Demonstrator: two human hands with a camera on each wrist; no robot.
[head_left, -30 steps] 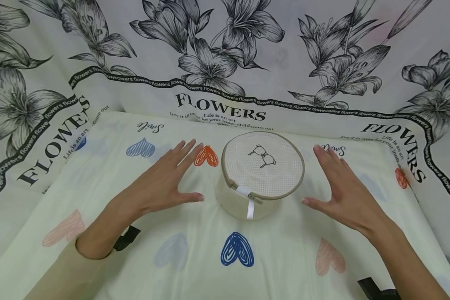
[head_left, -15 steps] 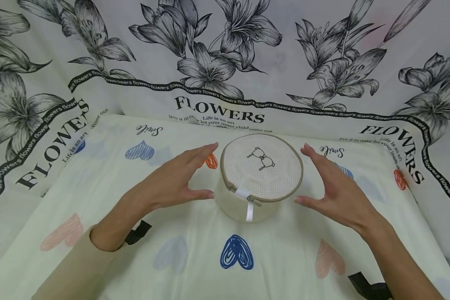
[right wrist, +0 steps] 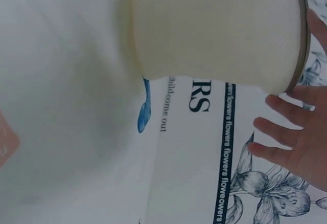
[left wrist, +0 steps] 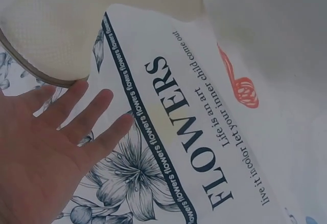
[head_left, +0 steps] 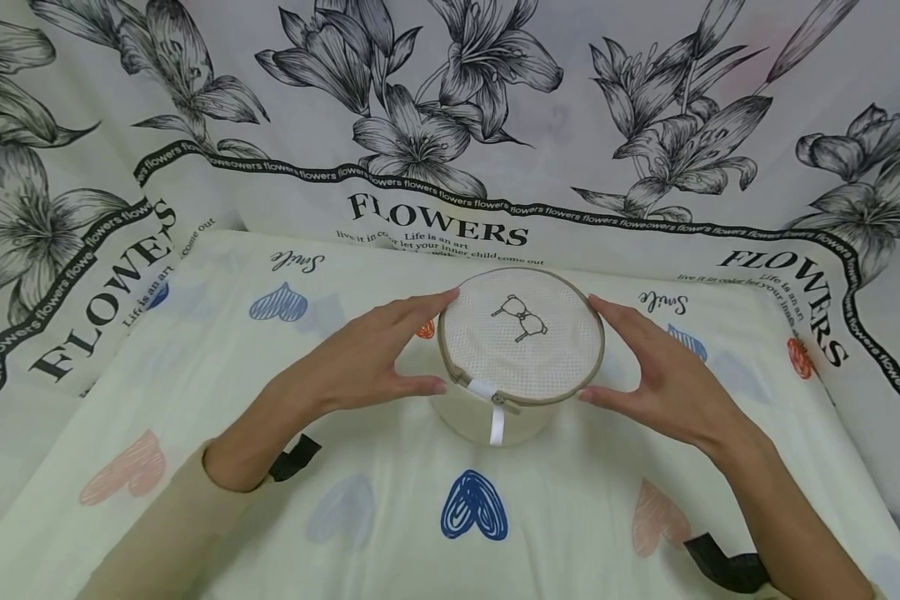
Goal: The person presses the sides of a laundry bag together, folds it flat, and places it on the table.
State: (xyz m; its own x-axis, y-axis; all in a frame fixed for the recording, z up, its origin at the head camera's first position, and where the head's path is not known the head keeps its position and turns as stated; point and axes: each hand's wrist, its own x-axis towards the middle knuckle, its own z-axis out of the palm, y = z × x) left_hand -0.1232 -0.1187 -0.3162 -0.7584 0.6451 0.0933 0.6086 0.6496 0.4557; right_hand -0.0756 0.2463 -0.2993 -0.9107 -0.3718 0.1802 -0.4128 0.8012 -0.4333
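— Which step is in your hands now?

— I judge that it is the step of taking hold. My left grip (head_left: 356,358) and my right grip (head_left: 671,379) are at the two sides of a round cream mesh bag (head_left: 525,358), a cylinder in shape, with a thin beige rim (head_left: 540,403) and a small black line drawing (head_left: 522,317) on its top.

— And where does this bag stand?

— It stands upright between my grips, on a cream cloth (head_left: 570,500) printed with coloured hearts. A short white fabric strip (head_left: 497,427) hangs at its front, on the side towards me.

— Do you hold it already?

— Not firmly, I believe. Each grip is spread wide, thumb well apart from the almost straight fingers, and nothing is enclosed in it. The fingertips on both sides seem to touch the rim. The thumbs are very near it; if they touch, I cannot tell.

— Then what does the next move call for?

— For a secure hold, in my opinion, both thumbs must come in and the fingers must bend, equally from two sides. The mesh looks thin, so a strong squeeze could dent the wall.
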